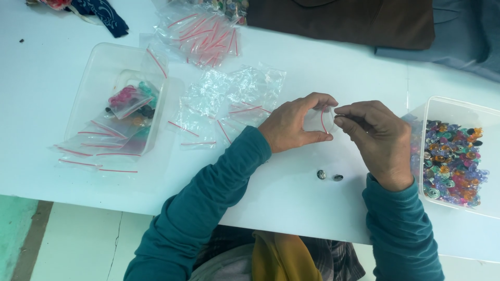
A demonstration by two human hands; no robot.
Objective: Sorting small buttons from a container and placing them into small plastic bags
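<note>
— Between the hands, above the table (291, 198): where's the small clear bag (319, 120)?
— Left hand (291, 125) pinches it, red strip upright; right hand (377, 136) pinches closed at its mouth.

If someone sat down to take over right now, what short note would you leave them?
Left hand holds a small clear zip bag open; right hand pinches at its mouth.
Two dark buttons lie loose on the white table below the hands.
Box of mixed buttons at right; empty bags in the middle.
Done: some filled bags sit in the left tray.
Left: the box is nearly full.
</note>
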